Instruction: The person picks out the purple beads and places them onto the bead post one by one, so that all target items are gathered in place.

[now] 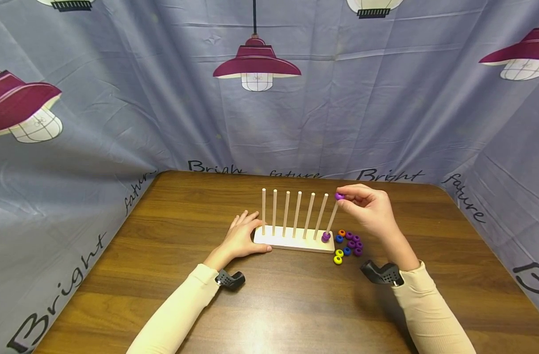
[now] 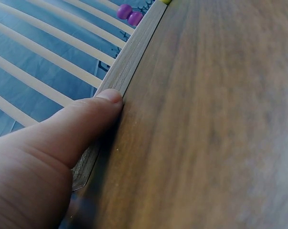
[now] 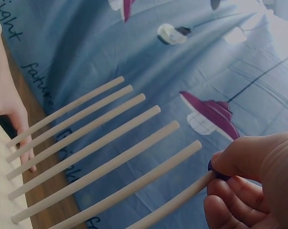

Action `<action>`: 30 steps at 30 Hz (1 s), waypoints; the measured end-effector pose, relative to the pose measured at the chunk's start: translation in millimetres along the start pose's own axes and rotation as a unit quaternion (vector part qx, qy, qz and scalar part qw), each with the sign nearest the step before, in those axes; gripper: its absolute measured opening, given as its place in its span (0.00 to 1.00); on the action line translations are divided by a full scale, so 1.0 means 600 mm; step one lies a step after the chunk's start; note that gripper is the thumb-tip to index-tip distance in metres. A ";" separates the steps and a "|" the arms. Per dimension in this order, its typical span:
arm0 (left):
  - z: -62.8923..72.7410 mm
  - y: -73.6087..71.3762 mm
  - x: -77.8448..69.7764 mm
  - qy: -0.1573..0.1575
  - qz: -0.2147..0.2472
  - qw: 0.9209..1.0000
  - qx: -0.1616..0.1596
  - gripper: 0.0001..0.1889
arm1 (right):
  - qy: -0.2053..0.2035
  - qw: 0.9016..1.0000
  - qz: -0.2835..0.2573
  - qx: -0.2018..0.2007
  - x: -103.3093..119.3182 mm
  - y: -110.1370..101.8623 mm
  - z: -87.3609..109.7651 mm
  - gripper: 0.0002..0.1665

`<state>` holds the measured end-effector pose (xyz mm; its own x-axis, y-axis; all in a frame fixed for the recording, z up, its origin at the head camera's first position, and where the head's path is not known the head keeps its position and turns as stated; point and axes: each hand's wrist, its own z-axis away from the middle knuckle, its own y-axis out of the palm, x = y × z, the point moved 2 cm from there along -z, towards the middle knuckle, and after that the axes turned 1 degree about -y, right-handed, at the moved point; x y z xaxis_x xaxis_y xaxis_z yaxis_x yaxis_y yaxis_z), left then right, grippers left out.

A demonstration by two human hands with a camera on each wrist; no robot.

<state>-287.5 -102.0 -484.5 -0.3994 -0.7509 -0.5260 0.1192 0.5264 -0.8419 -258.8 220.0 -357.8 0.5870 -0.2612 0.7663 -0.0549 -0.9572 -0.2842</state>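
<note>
A pale wooden peg rack (image 1: 291, 241) stands on the table, its several upright pegs in a row. My left hand (image 1: 240, 238) holds the rack's left end, thumb (image 2: 103, 102) against the front edge and fingers behind. At the top of the rightmost peg (image 1: 333, 218), my right hand (image 1: 370, 209) pinches a purple bead (image 1: 339, 196) between thumb and fingers. In the right wrist view the bead (image 3: 213, 168) meets that peg's tip; fingers partly hide it. Two purple beads (image 1: 325, 237) sit stacked at the foot of the same peg.
Loose beads lie right of the rack: several purple beads (image 1: 356, 239), blue beads (image 1: 346, 251), yellow beads (image 1: 338, 260) and an orange bead (image 1: 342, 233). A printed curtain (image 1: 269, 128) surrounds the wooden table (image 1: 291, 309) at the back and sides.
</note>
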 end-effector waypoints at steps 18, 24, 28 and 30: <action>0.000 0.003 0.003 0.000 -0.001 1.000 -0.002 0.37 | 0.015 1.000 -0.011 0.006 -0.003 0.001 0.004 0.13; -0.002 0.004 0.005 0.002 -0.003 1.000 -0.005 0.37 | 0.023 1.000 -0.016 0.007 -0.001 -0.001 0.004 0.13; -0.002 0.004 0.005 0.003 -0.004 1.000 -0.005 0.37 | 0.035 0.999 -0.014 0.002 0.001 -0.003 0.003 0.13; -0.002 0.004 0.005 0.003 -0.004 1.000 -0.005 0.37 | 0.038 0.999 -0.017 -0.001 0.001 -0.004 0.003 0.12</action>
<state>-289.3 -102.6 -487.9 -0.4065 -0.7528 -0.5177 0.1064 0.5238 -0.8452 -256.7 222.2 -357.6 0.5263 -0.2372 0.8166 -0.0370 -0.9658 -0.2567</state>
